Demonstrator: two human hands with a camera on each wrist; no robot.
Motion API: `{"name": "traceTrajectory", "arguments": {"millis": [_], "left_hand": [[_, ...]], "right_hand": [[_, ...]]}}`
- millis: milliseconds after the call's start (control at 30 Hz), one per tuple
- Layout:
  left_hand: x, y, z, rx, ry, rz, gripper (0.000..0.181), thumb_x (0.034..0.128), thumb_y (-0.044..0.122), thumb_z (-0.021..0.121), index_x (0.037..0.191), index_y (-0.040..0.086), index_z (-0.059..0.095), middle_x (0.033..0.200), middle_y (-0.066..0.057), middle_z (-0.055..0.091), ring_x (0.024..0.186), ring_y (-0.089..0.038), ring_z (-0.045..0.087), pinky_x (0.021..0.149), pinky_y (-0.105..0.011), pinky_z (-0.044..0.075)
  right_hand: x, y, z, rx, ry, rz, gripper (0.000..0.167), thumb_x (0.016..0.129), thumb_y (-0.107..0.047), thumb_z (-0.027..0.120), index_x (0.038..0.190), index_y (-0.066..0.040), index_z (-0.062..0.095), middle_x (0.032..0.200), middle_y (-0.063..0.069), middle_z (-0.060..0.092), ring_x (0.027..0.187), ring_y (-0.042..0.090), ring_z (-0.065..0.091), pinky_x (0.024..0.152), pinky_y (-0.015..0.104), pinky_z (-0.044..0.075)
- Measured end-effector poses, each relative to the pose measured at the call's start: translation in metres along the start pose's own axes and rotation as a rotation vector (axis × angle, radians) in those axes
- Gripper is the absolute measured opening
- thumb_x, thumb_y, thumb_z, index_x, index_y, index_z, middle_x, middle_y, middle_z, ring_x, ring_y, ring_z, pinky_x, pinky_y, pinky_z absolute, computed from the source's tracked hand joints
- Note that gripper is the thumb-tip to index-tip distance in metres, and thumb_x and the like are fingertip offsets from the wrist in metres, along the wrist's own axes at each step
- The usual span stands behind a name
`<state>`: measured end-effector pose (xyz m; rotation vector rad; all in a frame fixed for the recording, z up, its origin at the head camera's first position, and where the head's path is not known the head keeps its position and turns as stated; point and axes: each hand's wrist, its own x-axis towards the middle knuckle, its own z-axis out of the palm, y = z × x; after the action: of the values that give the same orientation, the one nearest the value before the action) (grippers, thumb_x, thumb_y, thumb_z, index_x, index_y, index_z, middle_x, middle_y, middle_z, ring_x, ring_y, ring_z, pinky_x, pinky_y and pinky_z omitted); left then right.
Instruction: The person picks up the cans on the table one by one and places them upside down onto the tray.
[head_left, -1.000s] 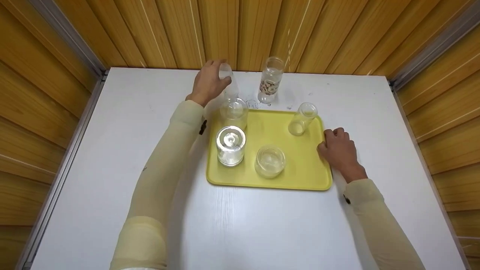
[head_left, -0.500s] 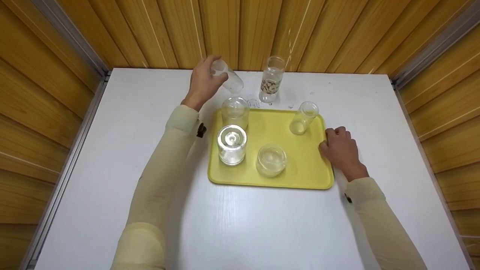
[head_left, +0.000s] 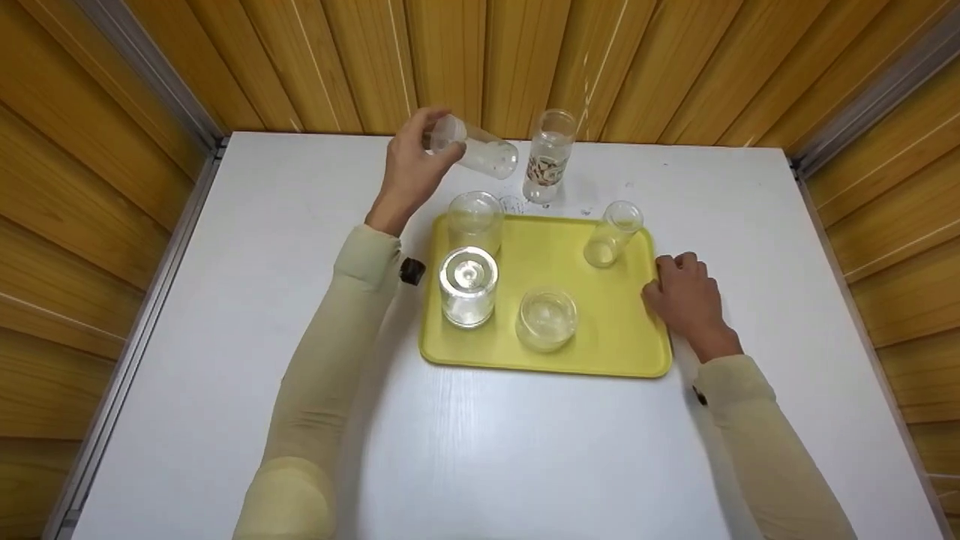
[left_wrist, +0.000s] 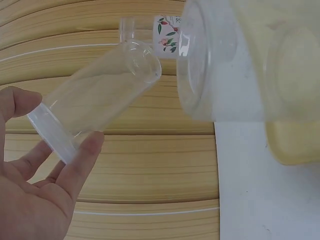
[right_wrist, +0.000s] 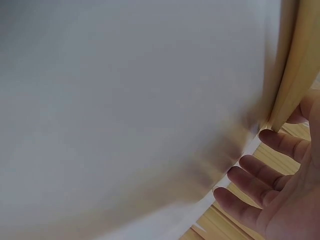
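Observation:
Above the table's back edge, my left hand (head_left: pixel 411 169) holds a clear cylindrical jar (head_left: pixel 486 156) by its capped end. In the left wrist view, thumb and fingers grip the whitish translucent lid (left_wrist: pixel 52 132), and the jar's bottom points away from the palm. The jar is tilted nearly sideways. My right hand (head_left: pixel 688 300) is at the right edge of a yellow tray (head_left: pixel 600 356). Seen from the right wrist, the thumb lies over the tray rim (right_wrist: pixel 295 65) with the index fingertip at its outer side, pinching it; the other fingers rest loosely bent by the table.
On the tray stand a clear jar (head_left: pixel 477 217) at back left, a shiny-topped jar (head_left: pixel 469 292) in front of it, a low round jar (head_left: pixel 546 322) and a narrow glass (head_left: pixel 611 236). Behind the tray stands a tall patterned glass (head_left: pixel 545 169). Wood-patterned panels (head_left: pixel 315 67) border the table.
My left hand has lifted the jar off the table behind the tray and tipped it from upright to nearly sideways, its bottom swinging right. The right hand stays at the tray edge.

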<state>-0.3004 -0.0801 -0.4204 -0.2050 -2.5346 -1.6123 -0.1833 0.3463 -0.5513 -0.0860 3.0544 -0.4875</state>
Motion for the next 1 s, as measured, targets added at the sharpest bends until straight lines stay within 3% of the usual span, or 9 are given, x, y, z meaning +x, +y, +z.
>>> {"name": "traceTrajectory", "arguments": {"millis": [300, 567, 833, 1000], "left_hand": [[-0.019, 0.011, 0.002, -0.156, 0.009, 0.052, 0.049, 0.0947, 0.015, 0.074, 0.142, 0.009, 0.062, 0.138, -0.011, 0.064, 0.113, -0.024, 0.066, 0.093, -0.032, 0.054], [-0.037, 0.019, 0.001, -0.203, 0.026, 0.118, 0.05, 0.0939, 0.013, 0.074, 0.142, 0.005, 0.062, 0.136, -0.011, 0.064, 0.114, -0.024, 0.066, 0.096, -0.034, 0.054], [-0.052, 0.026, 0.003, -0.297, 0.012, 0.144, 0.05, 0.0932, 0.01, 0.074, 0.142, 0.005, 0.062, 0.133, -0.011, 0.063, 0.112, -0.025, 0.067, 0.094, -0.035, 0.056], [-0.063, 0.028, 0.007, -0.389, 0.003, 0.144, 0.051, 0.0933, 0.009, 0.072, 0.143, 0.002, 0.061, 0.131, -0.012, 0.063, 0.109, -0.026, 0.068, 0.092, -0.036, 0.057]], "right_hand": [[0.001, 0.0, -0.001, -0.001, -0.009, 0.012, 0.049, 0.1, -0.018, 0.049, 0.139, 0.011, 0.053, 0.127, 0.034, 0.046, 0.111, 0.051, 0.046, 0.089, 0.069, 0.043], [0.002, 0.001, -0.002, 0.004, -0.021, 0.011, 0.048, 0.101, -0.018, 0.05, 0.139, 0.011, 0.052, 0.129, 0.036, 0.045, 0.114, 0.053, 0.046, 0.09, 0.07, 0.042], [0.005, 0.0, -0.01, 0.044, -0.111, 0.047, 0.054, 0.103, -0.022, 0.048, 0.143, 0.015, 0.047, 0.138, 0.039, 0.041, 0.125, 0.056, 0.042, 0.095, 0.071, 0.042], [0.005, -0.001, -0.019, 0.123, -0.157, 0.102, 0.059, 0.106, -0.026, 0.047, 0.149, 0.014, 0.039, 0.147, 0.039, 0.037, 0.133, 0.055, 0.04, 0.103, 0.071, 0.04]]}}
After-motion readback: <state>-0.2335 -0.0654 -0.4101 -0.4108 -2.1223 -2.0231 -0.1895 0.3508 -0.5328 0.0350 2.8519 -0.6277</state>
